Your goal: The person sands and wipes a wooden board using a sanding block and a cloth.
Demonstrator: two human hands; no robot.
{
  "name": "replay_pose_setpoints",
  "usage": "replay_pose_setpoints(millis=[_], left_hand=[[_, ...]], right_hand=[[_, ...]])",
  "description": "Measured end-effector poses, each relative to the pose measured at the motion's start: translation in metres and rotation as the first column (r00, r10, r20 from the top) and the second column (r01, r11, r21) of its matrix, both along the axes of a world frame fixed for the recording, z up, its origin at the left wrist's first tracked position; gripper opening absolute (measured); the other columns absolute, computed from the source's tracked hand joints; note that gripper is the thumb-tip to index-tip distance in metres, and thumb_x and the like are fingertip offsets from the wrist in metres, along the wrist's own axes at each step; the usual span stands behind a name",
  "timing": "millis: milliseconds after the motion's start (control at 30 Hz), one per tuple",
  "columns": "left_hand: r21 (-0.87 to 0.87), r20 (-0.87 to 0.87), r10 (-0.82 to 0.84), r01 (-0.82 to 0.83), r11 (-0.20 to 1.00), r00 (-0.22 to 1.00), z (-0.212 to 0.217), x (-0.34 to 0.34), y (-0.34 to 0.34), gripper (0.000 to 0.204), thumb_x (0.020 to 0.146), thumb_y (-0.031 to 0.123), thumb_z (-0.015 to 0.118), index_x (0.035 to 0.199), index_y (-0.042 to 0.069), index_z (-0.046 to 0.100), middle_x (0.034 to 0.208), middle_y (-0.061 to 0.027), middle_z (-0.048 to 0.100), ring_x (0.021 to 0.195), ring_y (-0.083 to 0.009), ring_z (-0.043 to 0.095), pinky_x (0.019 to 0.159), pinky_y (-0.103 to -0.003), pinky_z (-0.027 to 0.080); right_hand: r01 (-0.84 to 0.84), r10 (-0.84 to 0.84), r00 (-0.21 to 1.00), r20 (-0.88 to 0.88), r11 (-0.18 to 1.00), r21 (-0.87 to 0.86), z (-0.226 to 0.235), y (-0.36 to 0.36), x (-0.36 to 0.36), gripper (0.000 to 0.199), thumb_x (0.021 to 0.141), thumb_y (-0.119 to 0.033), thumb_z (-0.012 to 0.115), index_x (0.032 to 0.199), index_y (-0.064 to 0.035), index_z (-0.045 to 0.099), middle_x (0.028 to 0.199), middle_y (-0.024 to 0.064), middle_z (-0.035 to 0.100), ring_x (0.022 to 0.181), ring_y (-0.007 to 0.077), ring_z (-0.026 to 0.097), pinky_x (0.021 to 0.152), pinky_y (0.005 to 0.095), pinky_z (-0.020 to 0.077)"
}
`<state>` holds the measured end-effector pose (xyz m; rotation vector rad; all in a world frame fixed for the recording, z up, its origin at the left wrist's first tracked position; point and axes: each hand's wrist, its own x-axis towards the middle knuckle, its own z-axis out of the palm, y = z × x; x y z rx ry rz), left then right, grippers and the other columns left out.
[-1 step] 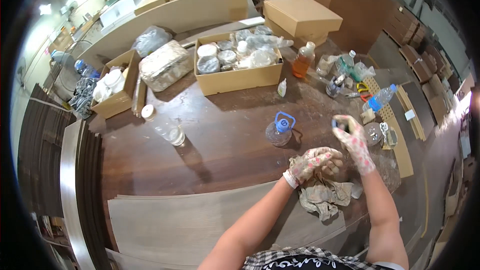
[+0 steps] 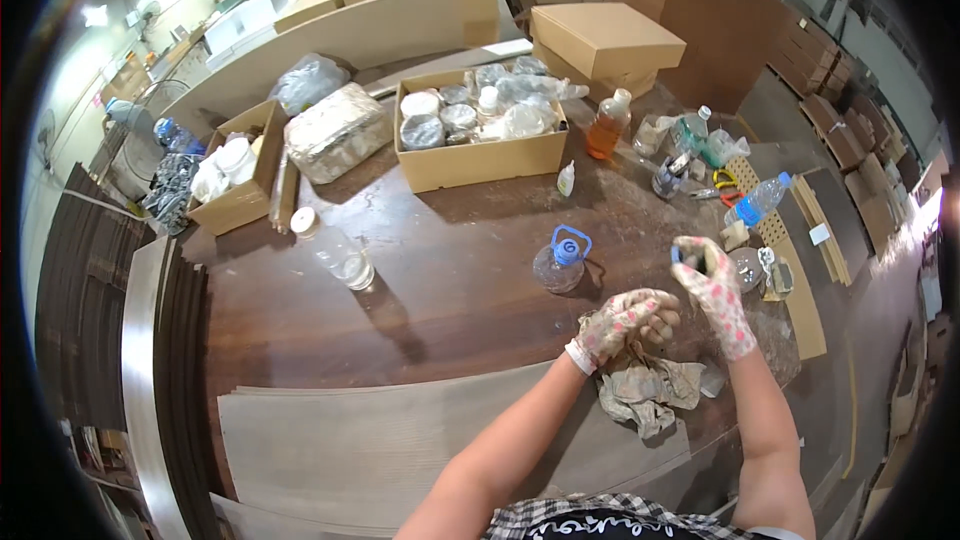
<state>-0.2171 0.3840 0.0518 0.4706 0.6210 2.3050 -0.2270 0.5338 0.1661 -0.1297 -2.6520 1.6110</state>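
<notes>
On the dark wooden surface [image 2: 450,270], listed left to right:

Far left: open cardboard box [image 2: 240,185] of white items. Beside it, a clear jar with white lid [image 2: 335,250], lying on its side.

Far centre: larger open box [image 2: 480,135] of lidded tubs and bags; amber bottle [image 2: 608,125] just right of it.

Centre: clear jug with blue handle [image 2: 560,260], upright.

Near centre-right: left hand [image 2: 625,320], gloved, fingers curled shut, resting on a crumpled grey rag [image 2: 650,390]; what it grips, if anything, cannot be told.

Right: right hand [image 2: 710,285], gloved and raised, fingertips pinching a small dark-blue piece [image 2: 682,258].

Step, as judged: wiping or handling the small piece. Next move calls for a steady pinch and bringing piece and rag together.
</notes>
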Motion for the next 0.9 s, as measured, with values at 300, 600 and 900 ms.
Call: replay_pose_setpoints(millis=[300, 600, 900], left_hand=[[0.115, 0.132, 0.288, -0.304, 0.946, 0.948, 0.024, 0.085, -0.075, 0.052, 0.092, 0.025, 0.06, 0.132, -0.001, 0.042, 0.121, -0.0129, 0.056, 0.102, -0.0193, 0.061, 0.083, -0.033, 0.054], [-0.224, 0.063, 0.595, -0.57, 0.791, 0.801, 0.028, 0.207, -0.23, 0.039, 0.09, 0.012, 0.059, 0.125, -0.003, 0.05, 0.116, -0.0124, 0.06, 0.099, -0.018, 0.062, 0.085, -0.032, 0.053], [-0.306, 0.128, 0.886, -0.832, 0.463, 0.446, 0.001, 0.327, -0.39, 0.049, 0.086, 0.021, 0.068, 0.129, 0.009, 0.047, 0.115, -0.0084, 0.056, 0.097, -0.0165, 0.058, 0.079, -0.027, 0.052]], right_hand=[[-0.487, 0.544, 0.827, -0.142, 0.82, 0.303, 0.024, -0.072, 0.081, 0.046, 0.076, -0.022, 0.071, 0.117, -0.0054, 0.06, 0.108, 0.0152, 0.065, 0.096, 0.0286, 0.065, 0.085, 0.0364, 0.0507], [-0.726, 0.777, 0.628, -0.052, 0.608, 0.32, -0.009, -0.22, 0.156, 0.045, 0.081, -0.022, 0.067, 0.121, -0.0043, 0.057, 0.111, 0.0138, 0.065, 0.097, 0.0288, 0.064, 0.083, 0.0363, 0.0512], [-0.601, 0.815, 0.47, 0.339, 0.577, -0.552, -0.018, -0.378, 0.222, 0.028, 0.093, -0.015, 0.051, 0.118, -0.001, 0.053, 0.096, 0.0186, 0.066, 0.077, 0.026, 0.067, 0.068, 0.033, 0.053]])
